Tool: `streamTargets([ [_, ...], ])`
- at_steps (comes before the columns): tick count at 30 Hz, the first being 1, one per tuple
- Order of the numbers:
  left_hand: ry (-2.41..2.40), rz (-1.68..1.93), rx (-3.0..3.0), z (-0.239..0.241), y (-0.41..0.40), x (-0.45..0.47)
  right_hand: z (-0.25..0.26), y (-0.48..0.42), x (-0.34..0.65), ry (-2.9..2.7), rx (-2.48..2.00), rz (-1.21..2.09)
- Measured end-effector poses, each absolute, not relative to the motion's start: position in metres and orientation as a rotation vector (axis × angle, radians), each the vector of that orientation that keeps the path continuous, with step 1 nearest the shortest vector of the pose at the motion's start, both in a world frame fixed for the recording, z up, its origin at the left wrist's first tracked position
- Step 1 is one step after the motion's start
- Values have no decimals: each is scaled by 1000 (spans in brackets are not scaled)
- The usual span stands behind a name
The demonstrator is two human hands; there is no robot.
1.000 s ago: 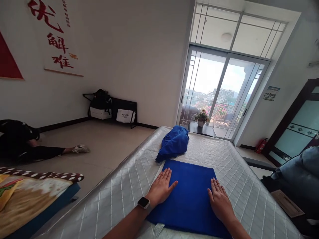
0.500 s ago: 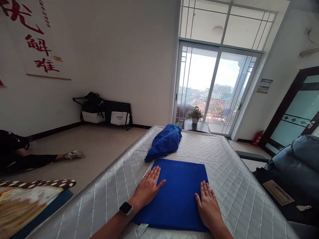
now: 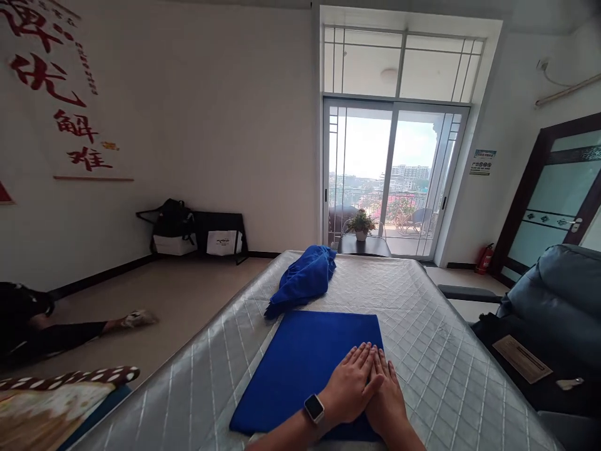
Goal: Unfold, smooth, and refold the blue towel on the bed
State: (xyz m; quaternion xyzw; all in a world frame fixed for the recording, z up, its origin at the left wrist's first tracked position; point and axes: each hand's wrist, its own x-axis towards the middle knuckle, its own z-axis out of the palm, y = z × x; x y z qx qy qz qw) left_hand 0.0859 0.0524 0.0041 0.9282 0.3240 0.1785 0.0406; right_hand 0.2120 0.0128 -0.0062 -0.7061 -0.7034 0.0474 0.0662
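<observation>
Left hand has moved against the right hand, both flat on blue cloth; crumpled bundle just beyond.

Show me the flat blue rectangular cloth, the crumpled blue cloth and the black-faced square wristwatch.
Flat blue rectangular cloth (image 3: 300, 366), head view: bare upper surface.
Crumpled blue cloth (image 3: 304, 275), head view: middle folds.
Black-faced square wristwatch (image 3: 314, 408), head view: screen.

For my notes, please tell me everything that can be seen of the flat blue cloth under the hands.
The flat blue cloth looks like plain, deep-blue fabric, roughly rectangular, smooth, with fairly straight edges; whether it is folded is unclear. It lies on the silver quilted cover. The left hand and right hand, fingers extended, rest together near its right edge, partly hiding it. A bunched blue cloth lies beyond its far edge.
</observation>
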Motion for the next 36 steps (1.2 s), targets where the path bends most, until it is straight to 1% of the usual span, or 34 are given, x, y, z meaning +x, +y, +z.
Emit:
streamTargets([
  [2,1011,524,2819,-1,54,87,-7,12,212,-2119,-2125,98],
  [5,1074,496,2820,-10,60,63,-4,11,210,-2077,-2131,48],
  [14,1561,365,2642,-27,60,-78,-7,16,208,-2042,-2138,71],
  [17,1673,349,2581,-32,51,-109,-10,18,209,-2032,-2156,71],
  [27,1676,419,2557,-23,38,-112,0,12,205,-2079,-2183,-11],
  [31,1674,468,2564,-30,40,-114,5,-3,204,-2121,-2203,-40],
  [36,1702,493,2565,-41,43,-115,-20,-29,220,-2169,-2149,49],
])
